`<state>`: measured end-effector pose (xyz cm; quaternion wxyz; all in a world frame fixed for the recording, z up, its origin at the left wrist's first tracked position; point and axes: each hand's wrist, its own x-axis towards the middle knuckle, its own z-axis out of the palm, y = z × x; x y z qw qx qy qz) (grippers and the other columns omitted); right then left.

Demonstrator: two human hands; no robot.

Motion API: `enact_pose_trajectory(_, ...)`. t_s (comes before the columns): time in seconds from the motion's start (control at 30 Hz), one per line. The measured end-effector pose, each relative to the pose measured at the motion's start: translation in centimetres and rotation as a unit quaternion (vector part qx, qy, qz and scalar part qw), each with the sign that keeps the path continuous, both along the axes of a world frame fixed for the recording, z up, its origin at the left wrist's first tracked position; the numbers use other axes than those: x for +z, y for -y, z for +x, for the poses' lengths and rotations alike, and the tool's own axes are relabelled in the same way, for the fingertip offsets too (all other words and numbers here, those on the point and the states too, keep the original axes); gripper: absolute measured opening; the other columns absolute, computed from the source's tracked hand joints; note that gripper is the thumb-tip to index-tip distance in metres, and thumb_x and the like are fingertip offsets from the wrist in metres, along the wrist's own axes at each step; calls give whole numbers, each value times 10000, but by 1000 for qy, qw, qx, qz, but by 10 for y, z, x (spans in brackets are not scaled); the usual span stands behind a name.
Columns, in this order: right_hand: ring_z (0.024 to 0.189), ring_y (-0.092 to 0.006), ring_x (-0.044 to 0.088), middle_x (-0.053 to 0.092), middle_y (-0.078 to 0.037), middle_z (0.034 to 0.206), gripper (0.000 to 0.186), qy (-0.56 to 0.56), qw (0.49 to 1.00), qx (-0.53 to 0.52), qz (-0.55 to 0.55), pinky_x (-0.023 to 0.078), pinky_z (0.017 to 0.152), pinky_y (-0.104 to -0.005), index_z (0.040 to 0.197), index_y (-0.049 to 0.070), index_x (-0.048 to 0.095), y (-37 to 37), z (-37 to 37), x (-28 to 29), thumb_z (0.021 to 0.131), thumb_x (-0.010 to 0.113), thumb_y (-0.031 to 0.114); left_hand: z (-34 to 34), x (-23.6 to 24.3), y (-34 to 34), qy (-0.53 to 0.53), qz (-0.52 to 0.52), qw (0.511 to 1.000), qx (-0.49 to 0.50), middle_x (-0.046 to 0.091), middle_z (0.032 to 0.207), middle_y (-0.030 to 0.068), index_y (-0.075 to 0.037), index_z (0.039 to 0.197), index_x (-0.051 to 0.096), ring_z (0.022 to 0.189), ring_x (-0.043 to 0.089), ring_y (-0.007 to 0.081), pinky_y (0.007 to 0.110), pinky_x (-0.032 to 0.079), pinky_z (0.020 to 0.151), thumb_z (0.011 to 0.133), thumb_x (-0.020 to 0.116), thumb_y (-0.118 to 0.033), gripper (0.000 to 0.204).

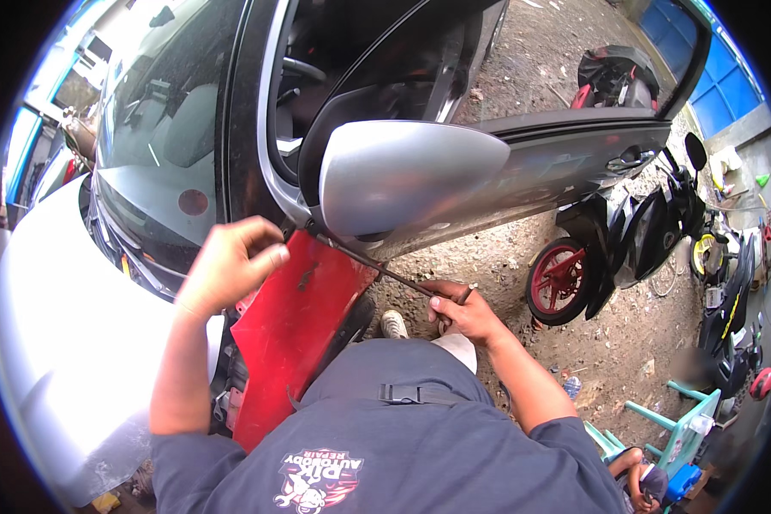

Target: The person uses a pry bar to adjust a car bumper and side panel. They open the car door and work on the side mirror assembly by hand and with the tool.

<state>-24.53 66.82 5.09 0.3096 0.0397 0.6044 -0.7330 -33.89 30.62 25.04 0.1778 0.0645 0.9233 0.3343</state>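
My right hand (464, 313) is closed around the near end of a long, thin dark metal rod (385, 272). The rod's far end reaches the gap between the red fender (304, 317) and the base of the silver side mirror (403, 176); its tip is too small to make out. Above the fender's upper left edge hovers my left hand (231, 265), fingers curved and thumb apart, with nothing seen in it. The grey car door (565, 158) stands swung out to the right of the mirror.
On the left are the windshield (163, 128) and white hood (68, 343). A black motorcycle with a red front wheel (559, 281) is parked beyond the door. At lower right are a green plastic stool (690, 433) and part of another person (638, 480). Dirt ground lies below.
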Motion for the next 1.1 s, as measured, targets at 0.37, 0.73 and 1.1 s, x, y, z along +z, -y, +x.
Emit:
enact_pose_trajectory(0.37, 696, -85, 544, 683, -28, 866, 440, 47, 998, -35, -15, 430, 638, -241, 1449, 28, 608, 30, -23, -18, 1028, 629, 152, 75, -118, 12, 161, 24, 987, 21, 785, 984, 217, 40, 1152, 730, 902, 783, 297, 390, 608, 856, 919, 771, -252, 376)
enact_pose_trajectory(0.73, 630, -94, 467, 603, -43, 795, 411, 149, 981, -85, -94, 373, 592, -233, 1435, -7, 576, 42, -16, -18, 1047, 576, 132, 62, -130, -11, 180, 67, 981, 7, 783, 975, 221, 42, 1160, 718, 903, 785, 300, 389, 612, 848, 922, 767, -234, 367)
enact_pose_trajectory(1.1, 706, -143, 579, 638, -29, 835, 384, 21, 1000, -10, -6, 439, 636, -280, 1381, -5, 614, 48, -9, -37, 1054, 585, 196, 56, -136, -56, 40, 139, 983, -115, 730, 1003, 161, -35, 1220, 695, 892, 737, 318, 421, 597, 819, 915, 752, -227, 365)
